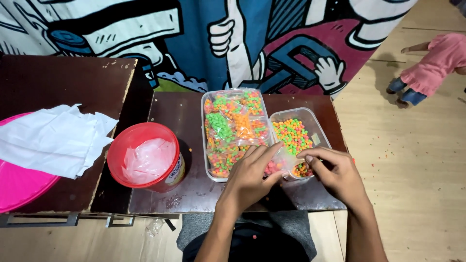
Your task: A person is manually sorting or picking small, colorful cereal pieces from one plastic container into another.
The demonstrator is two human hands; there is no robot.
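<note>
My left hand (252, 172) and my right hand (337, 174) together hold a small clear plastic bag (291, 167) with coloured candy balls in it, at the near edge of a small clear tub (318, 127) of loose orange, green and yellow balls. Left of that tub stands a longer clear tub (208, 140) full of packed candy bags. My left hand's fingers rest against the bag's left side; my right hand's thumb and fingers pinch its right side.
A red bucket (141, 136) with clear plastic bags inside stands on the dark brown table (182, 114). White sheets (53, 138) lie on a pink lid (14, 187) at left. A person in pink (432, 63) is on the floor at far right.
</note>
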